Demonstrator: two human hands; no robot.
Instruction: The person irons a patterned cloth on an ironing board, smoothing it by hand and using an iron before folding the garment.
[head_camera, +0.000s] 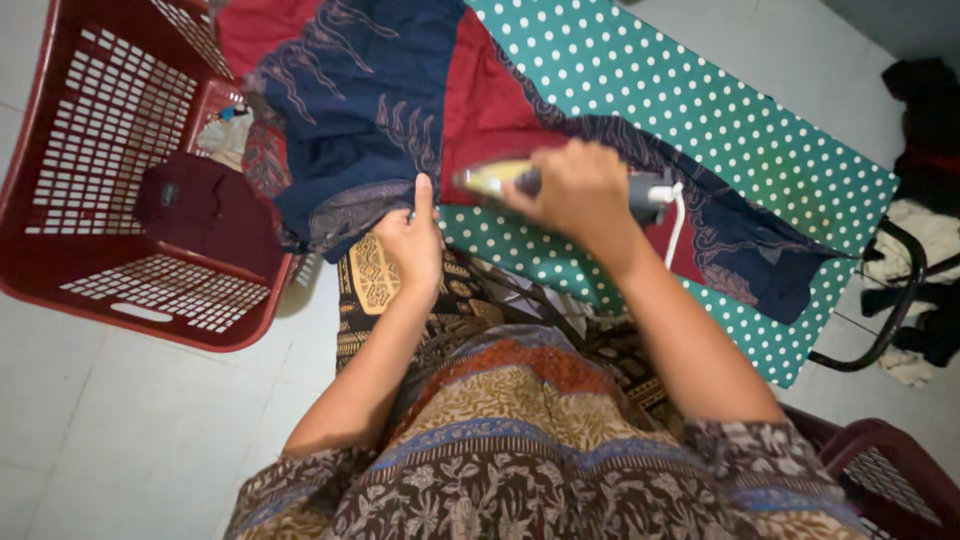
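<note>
Right hand (585, 190) is wrapped around what looks like an iron (560, 180) on the navy-and-red cloth (370, 90); left hand (412, 240) fingers pinch the cloth's edge over the polka-dot surface (700, 110).

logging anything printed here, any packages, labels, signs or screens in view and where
Small label: a dark rectangular tag on the maroon folded cloth inside the red basket at left; too small to make out.
No packages, signs or screens show.
</note>
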